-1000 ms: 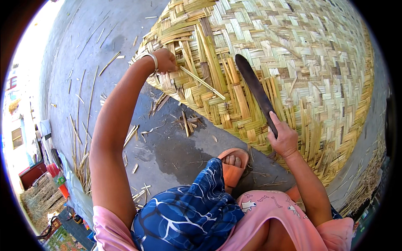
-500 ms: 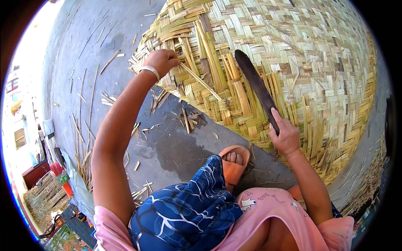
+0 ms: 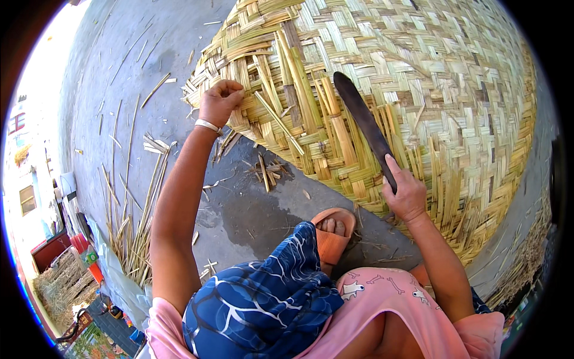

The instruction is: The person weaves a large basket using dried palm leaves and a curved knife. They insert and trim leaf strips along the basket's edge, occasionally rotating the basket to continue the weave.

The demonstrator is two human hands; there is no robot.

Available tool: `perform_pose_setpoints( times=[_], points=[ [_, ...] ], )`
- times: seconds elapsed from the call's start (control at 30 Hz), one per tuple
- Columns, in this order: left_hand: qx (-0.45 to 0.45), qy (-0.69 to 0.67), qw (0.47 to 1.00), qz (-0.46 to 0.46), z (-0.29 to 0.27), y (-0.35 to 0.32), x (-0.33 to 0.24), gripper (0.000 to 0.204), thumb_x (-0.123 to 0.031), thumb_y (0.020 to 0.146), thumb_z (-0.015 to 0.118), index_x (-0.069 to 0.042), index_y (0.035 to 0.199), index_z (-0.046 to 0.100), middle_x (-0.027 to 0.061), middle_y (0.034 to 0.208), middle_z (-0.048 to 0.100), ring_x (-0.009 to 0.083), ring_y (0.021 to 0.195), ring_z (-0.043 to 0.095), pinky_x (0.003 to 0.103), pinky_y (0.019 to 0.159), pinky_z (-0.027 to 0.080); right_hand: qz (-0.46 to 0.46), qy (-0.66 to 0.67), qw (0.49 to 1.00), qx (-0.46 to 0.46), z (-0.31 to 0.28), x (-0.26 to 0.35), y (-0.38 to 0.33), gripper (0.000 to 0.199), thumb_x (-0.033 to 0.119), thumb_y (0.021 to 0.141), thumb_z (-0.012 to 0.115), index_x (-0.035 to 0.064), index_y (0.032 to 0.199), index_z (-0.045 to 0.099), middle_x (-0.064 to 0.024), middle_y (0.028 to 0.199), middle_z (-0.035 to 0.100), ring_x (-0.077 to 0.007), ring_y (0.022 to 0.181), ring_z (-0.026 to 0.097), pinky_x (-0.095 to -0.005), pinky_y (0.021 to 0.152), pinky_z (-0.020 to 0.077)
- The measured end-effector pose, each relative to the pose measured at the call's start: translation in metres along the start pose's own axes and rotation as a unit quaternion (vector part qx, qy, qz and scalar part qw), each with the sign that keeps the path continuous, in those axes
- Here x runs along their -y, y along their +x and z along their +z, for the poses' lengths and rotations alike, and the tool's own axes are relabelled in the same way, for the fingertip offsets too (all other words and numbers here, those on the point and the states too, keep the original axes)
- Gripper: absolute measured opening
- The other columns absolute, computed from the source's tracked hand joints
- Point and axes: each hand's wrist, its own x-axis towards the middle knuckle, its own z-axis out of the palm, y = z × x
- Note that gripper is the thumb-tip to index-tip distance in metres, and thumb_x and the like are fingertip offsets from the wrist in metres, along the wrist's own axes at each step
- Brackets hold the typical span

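A large woven mat of pale green and tan split strips spreads before me, with loose strip ends standing up from its weave. My left hand is at the mat's left corner, fingers curled and thumb near the forefinger; whatever they might pinch does not show. Just right of it, a loose strip slants across the weave, apart from the fingers. My right hand grips the lower end of a long, dark, flat blade with a rounded tip. That blade lies along the mat beside upright strip ends.
Grey floor with a wet patch is strewn with cut scraps. Long thin stalks lie at the left near a pale plastic sheet. An orange sandal is at the mat's near edge. Dry straw is heaped at right.
My left hand has drawn back slightly left and down, away from the loose strip. That strip has shifted a little left and steepened. My right hand and the blade have barely moved.
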Motion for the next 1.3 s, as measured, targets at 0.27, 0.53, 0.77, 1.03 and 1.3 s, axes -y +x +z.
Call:
perform_pose_setpoints(
  times=[0.27, 0.53, 0.77, 1.03, 1.3],
  points=[
    [-0.065, 0.324, 0.923, 0.196, 0.012, -0.013, -0.016, 0.014, -0.012, 0.084, 0.068, -0.001, 0.092, 0.069, 0.0091, 0.081, 0.062, 0.0180, 0.075, 0.064, 0.030, 0.069, 0.050, 0.001, -0.001, 1.000, 0.005, -0.001, 0.000, 0.001, 0.060, 0.020, 0.075, 0.066, 0.0216, 0.134, 0.054, -0.0077, 0.066, 0.051, -0.0258, 0.051, 0.054, -0.0394, 0.048, 0.0461],
    [-0.068, 0.237, 0.951, 0.187, 0.015, -0.006, 0.000, 0.017, -0.014, 0.084, 0.069, -0.002, 0.096, 0.070, 0.0097, 0.088, 0.067, 0.0199, 0.078, 0.065, 0.031, 0.073, 0.051, -0.006, 0.002, 1.000, -0.004, 0.002, -0.001, -0.001, 0.061, 0.019, 0.074, 0.066, 0.0215, 0.134, 0.054, -0.0069, 0.066, 0.051, -0.0257, 0.051, 0.053, -0.0394, 0.048, 0.0457],
    [-0.013, 0.229, 0.952, 0.202, 0.019, -0.013, -0.004, 0.022, -0.011, 0.086, 0.064, -0.004, 0.106, 0.068, 0.0101, 0.093, 0.065, 0.0208, 0.087, 0.064, 0.031, 0.080, 0.050, -0.006, -0.002, 1.000, -0.002, 0.003, -0.001, -0.002, 0.061, 0.018, 0.073, 0.065, 0.0215, 0.133, 0.054, -0.0071, 0.067, 0.051, -0.0258, 0.052, 0.054, -0.0395, 0.048, 0.0463],
    [0.030, 0.270, 0.948, 0.166, 0.027, -0.025, -0.027, 0.035, -0.011, 0.081, 0.069, -0.011, 0.115, 0.065, 0.0088, 0.109, 0.062, 0.0212, 0.092, 0.065, 0.030, 0.080, 0.052, -0.007, -0.009, 1.000, -0.013, 0.001, 0.000, -0.002, 0.059, 0.020, 0.075, 0.066, 0.0225, 0.133, 0.054, -0.0069, 0.067, 0.051, -0.0260, 0.050, 0.054, -0.0394, 0.048, 0.0465],
    [-0.090, 0.207, 0.965, 0.136, 0.038, -0.002, -0.011, 0.021, -0.019, 0.088, 0.066, -0.003, 0.102, 0.066, 0.0048, 0.078, 0.068, 0.0158, 0.071, 0.065, 0.029, 0.066, 0.053, 0.001, -0.013, 1.000, -0.010, -0.001, 0.002, -0.002, 0.058, 0.020, 0.076, 0.065, 0.0231, 0.133, 0.054, -0.0069, 0.066, 0.051, -0.0256, 0.050, 0.054, -0.0394, 0.048, 0.0460]
  ],
)
